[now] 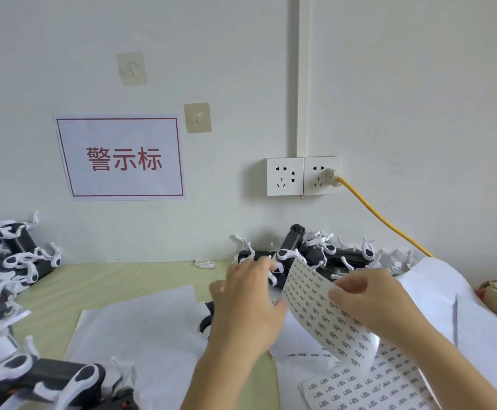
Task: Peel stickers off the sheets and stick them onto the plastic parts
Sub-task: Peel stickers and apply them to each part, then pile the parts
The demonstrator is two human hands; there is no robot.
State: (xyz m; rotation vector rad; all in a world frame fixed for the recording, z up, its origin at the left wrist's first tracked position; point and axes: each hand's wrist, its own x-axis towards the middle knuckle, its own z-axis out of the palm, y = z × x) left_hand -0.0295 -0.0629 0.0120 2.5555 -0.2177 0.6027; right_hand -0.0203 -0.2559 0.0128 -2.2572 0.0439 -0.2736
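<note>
Head view is giving me the whole bench right now, so I'm calling it from the big things down. I'm looking at the table (117, 276), with its pale green top, running along the wall, and white backing paper (140, 329) is spreading across the middle of it. Piles of black-and-white plastic parts are sitting at the far left (10, 261), along the near left edge (49, 380) and at the back by the wall (309, 253).

A flat sticker sheet (368, 386) is lying at lower right, and a second, curled sheet (324, 309) is being held up above it. My right hand (368, 300) is pinching that curled sheet at its upper edge, fingers folded over it. My left hand (247, 306) is hovering beside the sheet with a dark part (206, 319) showing under its palm; I cannot tell whether the fingers are gripping that part or reaching for a sticker, since they're turned away from me.

I'm judging this as the peeling step: sheet raised, sticker not yet visibly lifted. Next I'm needing a fingertip to be catching one sticker's corner cleanly, then carrying it onto the part without folding.
</note>
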